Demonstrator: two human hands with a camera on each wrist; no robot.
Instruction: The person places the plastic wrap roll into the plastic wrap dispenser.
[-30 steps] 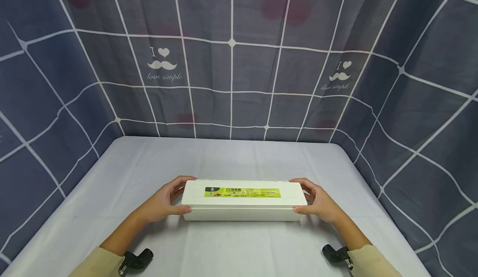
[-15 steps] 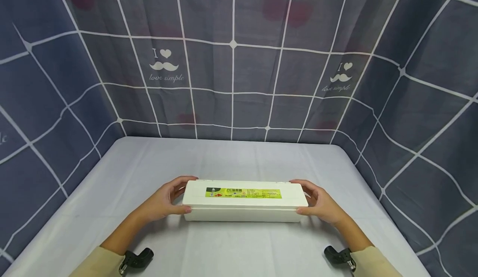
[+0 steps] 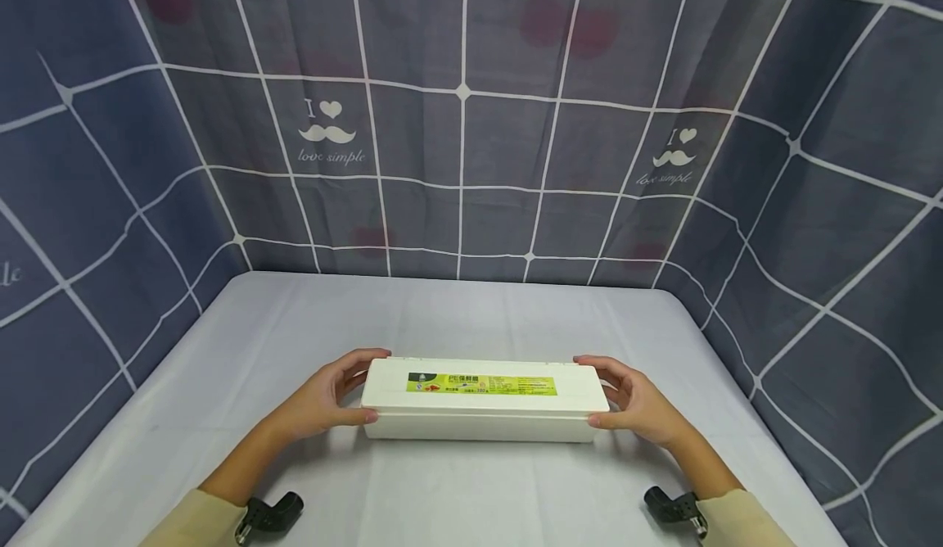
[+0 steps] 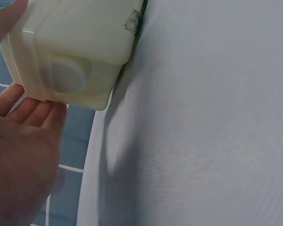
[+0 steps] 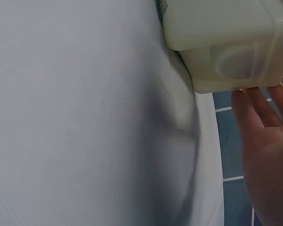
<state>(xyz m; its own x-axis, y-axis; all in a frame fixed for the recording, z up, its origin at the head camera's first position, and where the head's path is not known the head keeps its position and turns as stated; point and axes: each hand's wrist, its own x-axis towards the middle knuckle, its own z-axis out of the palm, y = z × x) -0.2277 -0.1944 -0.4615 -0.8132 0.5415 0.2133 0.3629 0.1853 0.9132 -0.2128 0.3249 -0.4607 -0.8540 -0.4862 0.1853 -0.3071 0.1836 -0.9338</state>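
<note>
A long white plastic cling film box [image 3: 482, 424] with a yellow-green label [image 3: 482, 384] on its lid lies crosswise near the middle of the table. My left hand [image 3: 327, 391] holds its left end, thumb on the front face and fingers round the back edge. At the opposite end my right hand [image 3: 637, 400] grips it the same way. Both wrist views show the end walls of the box, a round form faintly visible through each, and fingers touching the back. The lid is down, so the inside is hidden. The underside appears to rest on the cloth.
A white cloth covers the table [image 3: 457, 318]. Behind it and on both sides hangs a grey-blue checked curtain [image 3: 501, 146] with printed words. A black device [image 3: 272, 514] sits at the left cuff, another black device [image 3: 672, 506] at the right.
The head view has shifted slightly, so everything sits a little lower and further right. My right thumb has slid slightly outward toward the box's right edge. The box itself shows no clear movement.
</note>
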